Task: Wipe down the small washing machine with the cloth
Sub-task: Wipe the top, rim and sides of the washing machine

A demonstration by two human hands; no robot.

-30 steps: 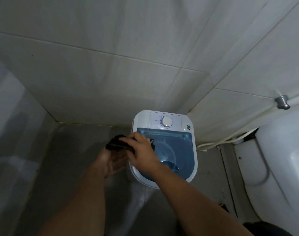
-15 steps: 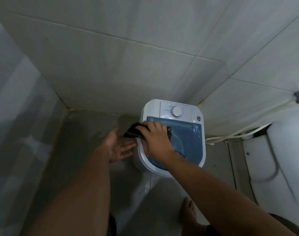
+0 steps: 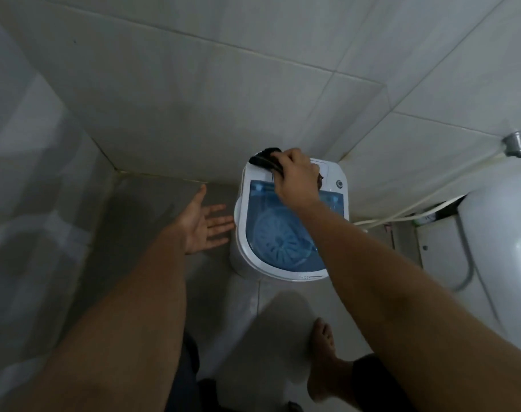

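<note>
Tiled bathroom corner: right hand [image 3: 298,179] presses cloth [image 3: 266,162] on washing machine [image 3: 283,275] control panel, left hand [image 3: 204,224] empty and spread; lid, sides apparently unwiped.

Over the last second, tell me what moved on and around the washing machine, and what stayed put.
The right hand slid the dark cloth from the blue lid's left edge up onto the white control panel, now covering the dial. The left hand let go of the cloth and drew back, open, beside the washing machine. Lid closed; machine in place.
</note>
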